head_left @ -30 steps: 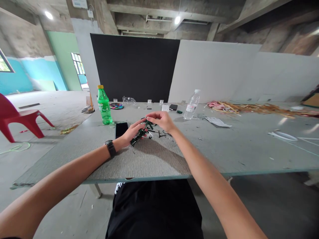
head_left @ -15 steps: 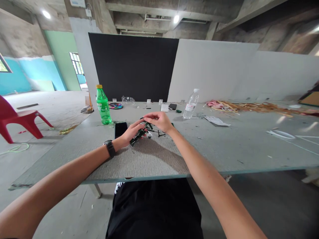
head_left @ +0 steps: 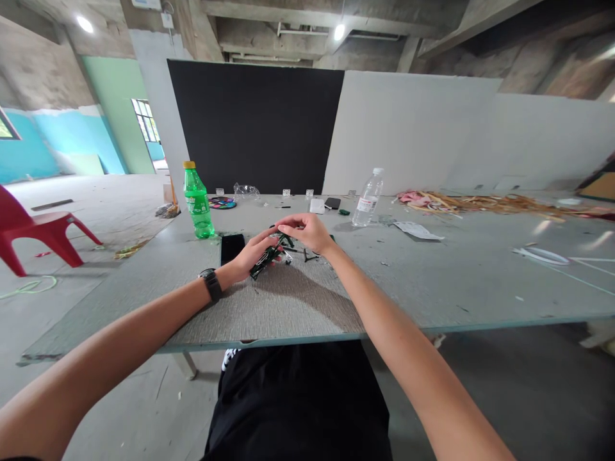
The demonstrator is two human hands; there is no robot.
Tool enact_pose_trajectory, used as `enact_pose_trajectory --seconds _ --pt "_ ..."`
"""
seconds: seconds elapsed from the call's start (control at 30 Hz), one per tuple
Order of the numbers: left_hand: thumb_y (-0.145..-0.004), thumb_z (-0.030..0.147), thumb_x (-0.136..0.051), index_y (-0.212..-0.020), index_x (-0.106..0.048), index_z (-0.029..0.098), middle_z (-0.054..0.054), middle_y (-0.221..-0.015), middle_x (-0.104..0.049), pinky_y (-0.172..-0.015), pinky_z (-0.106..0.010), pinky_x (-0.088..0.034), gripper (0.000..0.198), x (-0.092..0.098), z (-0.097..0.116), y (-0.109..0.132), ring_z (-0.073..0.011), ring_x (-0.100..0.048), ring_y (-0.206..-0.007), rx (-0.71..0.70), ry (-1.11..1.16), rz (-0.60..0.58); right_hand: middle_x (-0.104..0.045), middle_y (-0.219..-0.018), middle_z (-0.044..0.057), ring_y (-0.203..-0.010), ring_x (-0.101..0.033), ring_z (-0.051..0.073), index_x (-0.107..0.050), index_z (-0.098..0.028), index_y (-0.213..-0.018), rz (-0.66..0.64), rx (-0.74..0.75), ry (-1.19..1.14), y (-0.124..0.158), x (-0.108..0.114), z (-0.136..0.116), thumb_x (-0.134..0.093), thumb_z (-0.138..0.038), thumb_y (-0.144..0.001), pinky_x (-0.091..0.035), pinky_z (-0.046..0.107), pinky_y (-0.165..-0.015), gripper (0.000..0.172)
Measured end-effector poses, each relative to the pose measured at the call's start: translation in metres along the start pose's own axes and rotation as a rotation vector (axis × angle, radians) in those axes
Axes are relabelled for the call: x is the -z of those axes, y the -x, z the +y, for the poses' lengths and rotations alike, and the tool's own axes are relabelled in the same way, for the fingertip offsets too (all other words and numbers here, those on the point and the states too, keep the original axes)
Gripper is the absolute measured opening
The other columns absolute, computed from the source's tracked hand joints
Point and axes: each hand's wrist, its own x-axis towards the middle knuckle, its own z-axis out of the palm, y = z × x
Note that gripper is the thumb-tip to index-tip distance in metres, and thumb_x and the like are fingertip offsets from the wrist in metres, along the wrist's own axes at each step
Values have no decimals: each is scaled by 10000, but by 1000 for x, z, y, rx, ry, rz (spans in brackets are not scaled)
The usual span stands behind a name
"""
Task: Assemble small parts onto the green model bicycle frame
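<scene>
My left hand [head_left: 257,251], with a black watch [head_left: 211,285] at its wrist, is closed around a small dark black-and-green object [head_left: 262,262] with fine light markings, tilted above the table; its exact kind is unclear. My right hand [head_left: 308,233] reaches the upper end of that object with thumb and fingertips pinched together. Whatever lies between those fingertips is too small to make out. Thin black pieces [head_left: 310,256] lie on the table just below my right hand. A black phone-like slab [head_left: 232,248] rests beside my left hand.
On the grey table [head_left: 461,282] stand a green bottle [head_left: 198,208] at left and a clear bottle [head_left: 368,202] at right. Farther back lie a colourful palette [head_left: 221,203], a white case [head_left: 317,205] and wood strips [head_left: 461,203]. A red chair [head_left: 43,227] stands on the floor.
Both hands stay almost in place around the dark object, with only tiny finger shifts. The view has tipped very slightly.
</scene>
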Motion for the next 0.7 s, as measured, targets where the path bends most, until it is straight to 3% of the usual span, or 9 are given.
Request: enact_pose_trajectory --seconds 0.43,0.7 --pt "-919 359 -633 -1473 -510 243 -67 -938 -698 -611 -255 -510 580 1 -1 0 -178 -669 -769 -8 16 -3 -754 -884 63 -753 -603 165 -780 -178 -943 15 3 45 0 1 0 -688 -455 -849 -459 314 -687 307" --pt "-932 339 -612 -1486 -501 256 -61 -917 -683 -615 -252 -518 571 3 -2 -1 -160 -667 -738 -16 18 -26 -752 -939 55 -792 -605 172 -777 -217 -1053 -111 45 70 -2 11 16 -679 -451 -889 -471 326 -733 302"
